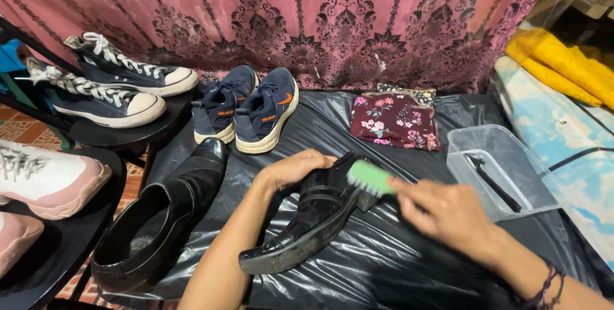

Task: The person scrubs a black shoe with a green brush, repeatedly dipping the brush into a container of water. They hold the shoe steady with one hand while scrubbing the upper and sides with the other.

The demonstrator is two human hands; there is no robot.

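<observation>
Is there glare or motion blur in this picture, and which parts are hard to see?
Head view: light glares in streaks on the black plastic sheet and the black shoe held by the left hand; the right hand and green brush are slightly motion-blurred; the clear tub shows soft reflections; the second black shoe's inside stays dark.

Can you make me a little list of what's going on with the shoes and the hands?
Left hand: holds a black dress shoe tipped on its side
Right hand: holds a green brush against that shoe
Other black shoe: lies beside it on the black plastic sheet
Navy sneakers: stand side by side behind
Clear tub: at right, with a dark tool inside
Flowered cloth: folded at the back
</observation>
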